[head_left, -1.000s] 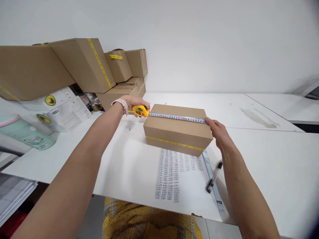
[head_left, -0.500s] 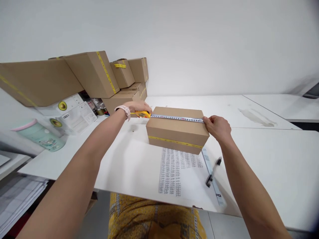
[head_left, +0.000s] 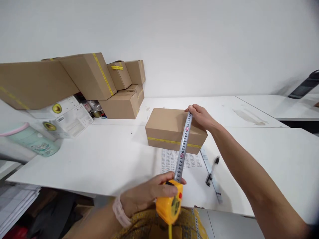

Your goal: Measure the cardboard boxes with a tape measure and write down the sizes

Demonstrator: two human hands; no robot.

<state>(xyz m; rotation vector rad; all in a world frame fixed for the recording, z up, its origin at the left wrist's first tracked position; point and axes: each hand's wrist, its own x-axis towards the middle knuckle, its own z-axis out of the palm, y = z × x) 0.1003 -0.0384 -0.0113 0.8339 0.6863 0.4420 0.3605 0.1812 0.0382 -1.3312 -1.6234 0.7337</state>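
Observation:
A cardboard box [head_left: 164, 121] with a yellow stripe along its side sits on the white table. My left hand [head_left: 154, 191] grips the yellow case of a tape measure [head_left: 170, 202] close to my body, in front of the table edge. From it the silver blade runs up and away, slanting across the front of the box to its top. My right hand [head_left: 200, 116] pinches the blade's far end over the back of the box top. A printed sheet [head_left: 191, 186] lies partly under the box, with a black-and-clear pen [head_left: 213, 171] at its right.
Stacked cardboard boxes [head_left: 119, 106] stand at the back left, beside white cartons with avocado pictures [head_left: 72, 121]. A mint-green tumbler [head_left: 37, 141] is at the left. A dark bottle [head_left: 304, 84] stands at the far right. Papers [head_left: 20, 199] lie lower left.
My left hand has brought the tape case from the box's left end down toward my body. The blade now runs front to back. My right hand has shifted left and slightly back.

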